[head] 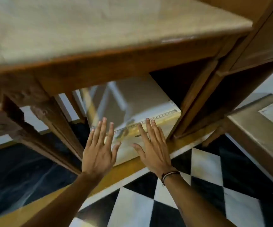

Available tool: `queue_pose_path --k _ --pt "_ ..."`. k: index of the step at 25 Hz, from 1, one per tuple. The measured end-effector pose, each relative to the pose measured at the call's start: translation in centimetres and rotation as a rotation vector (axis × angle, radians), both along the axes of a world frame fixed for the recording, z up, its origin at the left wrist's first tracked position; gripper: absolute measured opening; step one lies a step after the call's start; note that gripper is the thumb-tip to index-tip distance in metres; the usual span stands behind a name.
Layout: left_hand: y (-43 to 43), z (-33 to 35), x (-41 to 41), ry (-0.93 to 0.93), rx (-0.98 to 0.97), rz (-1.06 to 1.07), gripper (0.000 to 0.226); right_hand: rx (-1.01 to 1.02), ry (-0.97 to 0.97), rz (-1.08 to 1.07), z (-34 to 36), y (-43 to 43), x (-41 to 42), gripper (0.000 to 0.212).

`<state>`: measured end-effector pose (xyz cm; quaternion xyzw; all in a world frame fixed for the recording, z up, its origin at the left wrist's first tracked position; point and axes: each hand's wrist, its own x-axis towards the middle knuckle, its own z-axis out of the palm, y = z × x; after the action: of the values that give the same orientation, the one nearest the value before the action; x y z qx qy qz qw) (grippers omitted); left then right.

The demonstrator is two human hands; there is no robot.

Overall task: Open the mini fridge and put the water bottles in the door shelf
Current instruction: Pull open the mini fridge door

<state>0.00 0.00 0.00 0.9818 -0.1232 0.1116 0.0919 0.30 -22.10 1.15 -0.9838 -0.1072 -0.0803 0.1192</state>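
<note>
Item one, my left hand (98, 151): held flat, palm away from me, fingers straight and slightly spread, holding nothing. Its fingertips lie over the left part of the mini fridge (140, 102) top; whether they touch the surface I cannot tell.

Item two, my right hand (152, 148): also flat and fully spread, holding nothing, thumb pointing toward the left hand. Its fingers overlap the front top edge of the fridge, near the front right corner. A dark cord bracelet (170, 175) with a pale strand circles the right wrist. Both forearms come in bare from the bottom edge of the view.

Item three, mini fridge: pale cream or white, tucked in the recess beneath the wooden table (99, 66). I see its top and the upper strip of its door; the door seam reads as shut. The top is glossy and carries reflections. Yellowish staining runs along the front edge. No brand, label or lettering is legible anywhere on it; the frame is motion-blurred.

Item four, wooden table: brown frame, light beige top, carved leg (50, 125) standing left of the fridge. A second wooden upright (198, 102) stands just beside the fridge's right side.

Item five, floor (206, 185): black and white diamond tiles at lower right, dark marbled slab at lower left, with a yellow band crossing diagonally between them, under my arms.

Water bottles: none that I can make out in this view.
</note>
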Motion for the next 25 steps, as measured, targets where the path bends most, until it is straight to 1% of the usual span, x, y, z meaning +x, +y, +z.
queue_pose_path --k 1,2,4,6,7,9,10,12,15,16,17,18,19,21,23,25 --pt "0.8 -2.2 1.6 -0.005 -0.021 0.024 0.078 -0.018 -0.019 0.013 -2.2 1.0 1.5 0.077" --pt "1.5 -4.4 2.7 0.057 -0.013 0.082 0.081 -0.05 -0.027 0.0 -4.7 1.8 2.7 0.076" --pt "2.5 -7.6 6.4 0.085 -0.04 0.134 0.086 -0.08 -0.077 -0.011 -8.5 3.7 6.8 0.073" --pt "2.6 -10.4 7.3 0.023 -0.092 0.13 0.087 -0.078 -0.138 -0.034 -11.1 5.3 9.0 0.065" --pt "2.7 -11.0 7.6 -0.009 -0.082 0.114 0.089 -0.065 -0.2 -0.071 -11.8 5.7 9.7 0.061" --pt "3.3 -11.5 8.3 -0.051 0.027 0.08 0.092 -0.05 -0.299 -0.116 -12.8 6.3 10.6 0.053" --pt "3.6 -11.2 8.6 -0.048 0.024 0.079 0.09 -0.032 -0.31 -0.127 -12.9 6.3 10.7 0.052" --pt "3.6 -10.7 8.3 0.004 -0.068 0.064 0.088 -0.038 -0.338 -0.11 -13.2 5.9 10.0 0.056" --pt "3.9 -10.4 7.8 0.136 -0.081 -0.002 0.111 -0.01 -0.283 -0.032 -12.8 4.3 7.5 0.061" --pt "3.8 -10.5 7.8 0.157 -0.074 -0.004 0.112 -0.002 -0.239 0.001 -12.5 3.6 6.9 0.061" --pt "3.8 -10.7 7.9 0.152 -0.063 -0.006 0.108 -0.003 -0.178 0.038 -12.0 2.9 6.1 0.059" --pt "3.8 -10.9 7.9 0.125 -0.052 0.0 0.1 -0.029 -0.111 0.067 -11.4 2.1 5.2 0.057" --pt "3.7 -11.6 7.8 0.045 -0.035 0.008 0.092 -0.063 -0.056 0.08 -11.0 1.3 4.3 0.055" --pt "3.4 -13.0 7.5 -0.169 0.036 0.029 0.08 -0.106 0.028 0.063 -10.5 -0.6 2.1 0.053" --pt "3.3 -14.2 7.3 -0.29 0.047 0.026 0.078 -0.147 0.109 -0.018 -10.3 -3.0 -0.8 0.055" --pt "3.1 -15.3 7.7 -0.407 0.013 0.037 0.076 -0.183 0.188 -0.143 -9.6 -5.0 -3.4 0.056"
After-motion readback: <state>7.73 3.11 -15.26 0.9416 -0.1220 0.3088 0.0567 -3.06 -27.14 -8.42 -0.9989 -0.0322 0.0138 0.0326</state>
